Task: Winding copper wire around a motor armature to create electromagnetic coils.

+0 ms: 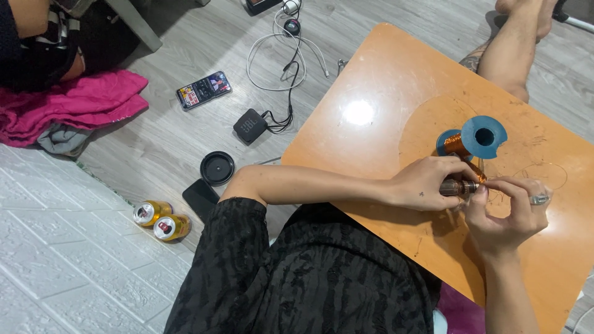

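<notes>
Two hands meet over the orange board on our lap. Our left hand pinches a small dark cylindrical piece, wound with copper wire, and our right hand, a ring on one finger, closes its fingertips on the piece's end. Just behind stands a blue spool of shiny copper wire. Two yellow cans lie on the floor at left.

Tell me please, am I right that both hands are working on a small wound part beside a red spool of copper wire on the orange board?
Not quite: the spool is blue, not red, as the head view shows. The rest holds: the left hand and right hand work on the small wound part beside it on the orange board.
</notes>
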